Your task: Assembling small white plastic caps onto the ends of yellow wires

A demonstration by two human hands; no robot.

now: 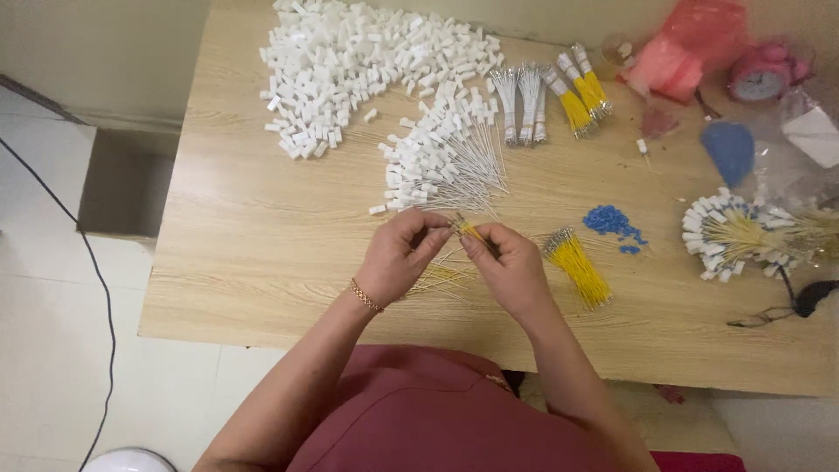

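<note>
1. A thin yellow wire is pinched between the fingertips of the left hand and the right hand, just above the wooden counter.
2. Both hands are nearly closed, thumb against forefinger, with the wire's metal end seen between them.
3. A gold bracelet is worn at the left wrist.
4. A few loose yellow wires are seen lying on the counter directly beneath the hands.
5. A bundle of yellow wires is placed just to the right of the right hand.
6. A small heap of blue caps lies further right of that bundle.
7. White connectors with thin wires are fanned out just beyond the hands, and a large pile of white plastic housings lies farther beyond them.
8. Well to the right of the right hand, a fan of finished wires with white ends is laid.
</note>
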